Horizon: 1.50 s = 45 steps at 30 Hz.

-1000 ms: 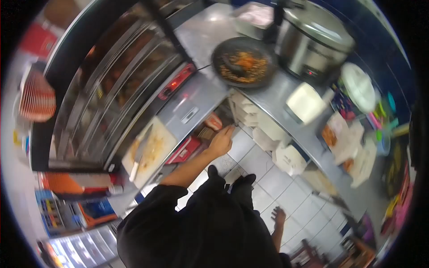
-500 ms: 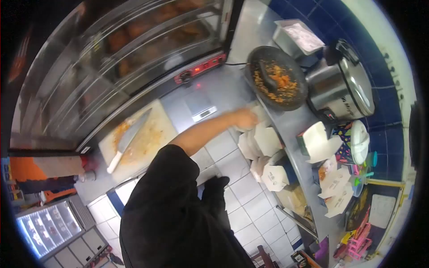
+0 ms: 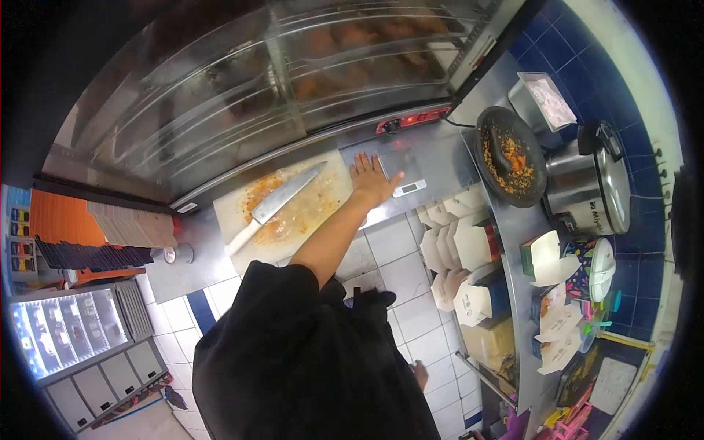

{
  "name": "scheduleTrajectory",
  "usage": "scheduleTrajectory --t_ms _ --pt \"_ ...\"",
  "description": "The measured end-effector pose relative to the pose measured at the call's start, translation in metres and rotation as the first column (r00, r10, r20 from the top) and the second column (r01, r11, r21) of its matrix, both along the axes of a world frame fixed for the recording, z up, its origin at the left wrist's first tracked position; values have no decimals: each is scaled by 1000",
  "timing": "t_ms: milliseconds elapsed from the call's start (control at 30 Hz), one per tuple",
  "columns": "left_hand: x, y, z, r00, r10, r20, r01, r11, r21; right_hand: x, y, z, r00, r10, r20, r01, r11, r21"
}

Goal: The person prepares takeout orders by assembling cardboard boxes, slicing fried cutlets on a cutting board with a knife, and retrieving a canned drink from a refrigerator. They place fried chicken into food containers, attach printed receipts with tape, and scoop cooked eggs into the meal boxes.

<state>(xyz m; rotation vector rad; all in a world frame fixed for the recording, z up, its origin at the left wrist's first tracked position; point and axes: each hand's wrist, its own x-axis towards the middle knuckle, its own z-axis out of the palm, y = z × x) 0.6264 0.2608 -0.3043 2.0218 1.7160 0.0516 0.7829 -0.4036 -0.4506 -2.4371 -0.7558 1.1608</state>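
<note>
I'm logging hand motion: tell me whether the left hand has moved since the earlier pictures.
Yes, leftward: the left hand was right of the scale, by the white boxes, and is now left of it, beside the cutting board.

The left hand's [image 3: 370,182] palm faces down, out of sight. Down here, the black clothing [image 3: 308,359] hides the right arm, and the right hand [image 3: 420,375] is too small to read a grip. The scale's display [image 3: 409,188] is illegible at this size; food [image 3: 352,38] blurs behind glass, and the cabinet [image 3: 286,92] runs off the top edge.
</note>
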Motion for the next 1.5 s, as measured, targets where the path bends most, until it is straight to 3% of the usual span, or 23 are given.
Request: scheduleTrajectory --t_ms 33,100,200,233,300,333,400,433,533,600,667,733,900,967,1000,1067,1167,1233,1267,1300,1367,1400,1500 --pt "-2 -4 -4 998 -63 -5 63 998 -25 -5 18 15 836 -489 -248 532 833 151" --pt "-5 -6 -9 996 -88 -7 88 996 0 -9 77 65 637 -715 -288 734 677 -58" --pt "-2 -23 -26 996 -89 -1 89 996 16 -16 77 65 727 -629 -274 644 764 -45" --pt "-1 -33 -28 998 -63 16 63 998 19 -15 58 40 903 -343 -259 383 916 121" --pt "5 -104 -2 961 -272 49 276 940 -202 -3 62 27 996 17 -89 -16 1000 13" --pt "4 -147 16 918 -373 131 394 837 -379 10 56 5 843 522 129 -502 850 -160" --pt "-13 -171 74 741 -573 351 644 455 -616 26 54 -17 699 698 155 -672 715 -193" --pt "-8 -159 78 773 -555 307 611 520 -597 33 54 -27 654 741 151 -716 671 -191" --pt "-7 -87 79 944 -189 269 255 938 -234 64 62 -45 582 794 177 -788 604 -119" --pt "6 -32 12 996 22 83 -29 996 90 91 78 -56 614 765 196 -775 631 -38" --pt "15 -2 -10 978 135 157 -145 988 51 108 118 -21 958 237 -161 -231 971 55" --pt "20 7 -25 943 248 222 -255 967 6 133 152 -5 879 -283 -383 301 953 -13" --pt "40 -25 -44 880 421 218 -436 899 23 172 217 32 955 -136 -265 150 988 34" --pt "57 -79 -36 889 399 222 -309 884 -350 177 260 71 971 -23 -237 19 1000 -18" --pt "50 -114 -6 894 312 323 -30 759 -651 176 279 79 971 206 -120 -191 973 127" --pt "26 -172 99 685 625 376 162 372 -914 139 340 138 891 447 83 -452 849 273" --pt "16 -200 32 689 678 256 42 316 -948 32 414 227 927 374 -42 -226 644 730" --pt "11 -196 14 42 982 186 353 159 -922 -26 443 242 742 518 426 -563 136 815" --pt "7 -188 53 -32 902 430 66 431 -900 -38 458 238 738 522 428 -563 125 817" --pt "2 -176 114 -22 759 651 -233 629 -741 -48 471 221 716 623 316 -566 253 784" --pt "-70 -170 191 -74 422 904 -48 904 -426 -63 501 177 660 749 51 -594 479 647" --pt "-95 -173 219 -201 440 875 -72 885 -461 -73 516 161 637 765 -96 -607 574 550" --pt "-177 -174 187 342 340 876 -550 828 -107 -126 566 188 806 530 -263 -407 820 403"
